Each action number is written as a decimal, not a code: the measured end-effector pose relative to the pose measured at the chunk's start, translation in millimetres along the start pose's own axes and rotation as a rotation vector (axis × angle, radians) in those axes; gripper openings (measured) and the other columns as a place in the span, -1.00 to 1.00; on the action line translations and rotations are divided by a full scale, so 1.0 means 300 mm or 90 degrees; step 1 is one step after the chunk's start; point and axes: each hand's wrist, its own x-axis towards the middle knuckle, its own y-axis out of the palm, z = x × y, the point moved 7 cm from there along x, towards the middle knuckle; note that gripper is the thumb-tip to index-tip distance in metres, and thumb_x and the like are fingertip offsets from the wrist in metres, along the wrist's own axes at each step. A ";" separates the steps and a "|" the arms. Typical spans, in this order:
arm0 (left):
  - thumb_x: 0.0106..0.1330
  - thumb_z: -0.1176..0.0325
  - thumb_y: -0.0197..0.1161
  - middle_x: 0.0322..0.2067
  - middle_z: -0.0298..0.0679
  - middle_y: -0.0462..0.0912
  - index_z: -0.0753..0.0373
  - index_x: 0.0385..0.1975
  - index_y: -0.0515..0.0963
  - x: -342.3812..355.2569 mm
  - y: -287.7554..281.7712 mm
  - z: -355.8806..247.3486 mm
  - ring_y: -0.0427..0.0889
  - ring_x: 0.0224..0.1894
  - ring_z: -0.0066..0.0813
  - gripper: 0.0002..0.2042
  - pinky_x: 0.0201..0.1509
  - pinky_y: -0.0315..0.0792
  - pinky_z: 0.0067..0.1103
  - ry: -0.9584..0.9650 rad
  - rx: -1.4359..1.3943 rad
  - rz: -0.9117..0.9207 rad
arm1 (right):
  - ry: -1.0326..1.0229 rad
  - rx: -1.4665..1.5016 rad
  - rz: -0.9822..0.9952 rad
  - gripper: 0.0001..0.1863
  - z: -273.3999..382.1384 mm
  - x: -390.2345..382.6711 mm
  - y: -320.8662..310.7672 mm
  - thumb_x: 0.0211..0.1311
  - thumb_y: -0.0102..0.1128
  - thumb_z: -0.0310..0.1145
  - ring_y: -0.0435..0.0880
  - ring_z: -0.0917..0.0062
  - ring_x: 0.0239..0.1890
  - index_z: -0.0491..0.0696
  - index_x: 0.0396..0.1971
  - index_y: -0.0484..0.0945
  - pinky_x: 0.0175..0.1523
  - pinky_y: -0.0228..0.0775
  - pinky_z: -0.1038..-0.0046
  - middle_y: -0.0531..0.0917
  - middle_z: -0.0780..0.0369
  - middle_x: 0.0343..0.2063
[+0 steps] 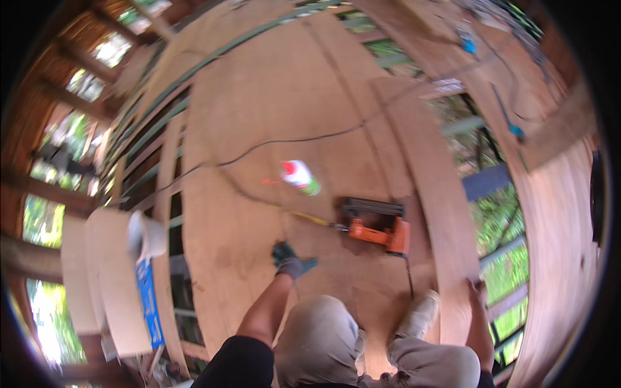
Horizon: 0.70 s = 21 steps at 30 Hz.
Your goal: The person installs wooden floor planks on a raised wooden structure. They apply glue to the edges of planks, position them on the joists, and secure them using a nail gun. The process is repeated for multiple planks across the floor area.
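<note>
My left hand [291,261], in a dark green and grey glove, rests on the large plywood sheet [259,110] with its fingers apart. At the lower right, my right hand [477,293] is at the outer edge of a narrow plywood strip [446,258]. It looks closed on that edge, though the fingers are small and blurred. Between and ahead of my hands lies an orange and black nail gun [378,234], joined to a yellowish air hose [304,216]. Farther off is a white and green bottle [300,177] with a red top. Neither hand touches the gun or bottle.
A dark cable [291,140] runs across the sheet. Open gaps between joists show greenery below, right of the strip [498,213]. More boards lie at far right, with a blue-handled tool [515,130]. At left, a white roll [147,236] and blue packaging [149,301] lie on pale panels.
</note>
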 end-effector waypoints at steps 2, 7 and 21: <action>-0.27 -0.52 0.37 0.49 0.21 -0.43 0.39 0.47 -0.38 -0.003 -0.008 -0.027 -0.48 0.52 0.25 0.50 0.54 -0.43 -0.06 -0.035 0.033 0.016 | 0.065 -0.164 -0.014 -0.45 0.018 -0.028 -0.007 0.05 0.47 0.04 0.57 0.33 -0.34 -0.15 -0.30 0.50 -0.21 0.39 0.27 0.62 0.13 -0.42; -0.31 -0.39 0.51 0.49 0.15 -0.52 0.23 0.49 -0.47 -0.032 -0.056 -0.048 -0.46 0.53 0.24 0.52 0.50 -0.20 0.05 -0.155 0.016 0.086 | 0.085 -0.189 -0.025 -0.40 0.139 -0.088 -0.031 0.02 0.46 0.13 0.60 0.15 -0.40 -0.17 -0.39 0.49 -0.24 0.41 0.19 0.63 0.02 -0.49; -0.25 -0.34 0.51 0.46 0.30 -0.46 0.36 0.46 -0.46 -0.055 -0.087 -0.073 -0.45 0.49 0.41 0.50 0.48 -0.23 0.09 -0.116 -0.028 0.082 | -0.076 -0.256 0.002 -0.54 -0.028 -0.075 -0.001 0.26 0.30 -0.04 0.46 0.19 -0.51 -0.16 -0.41 0.39 -0.33 0.33 0.13 0.49 0.06 -0.60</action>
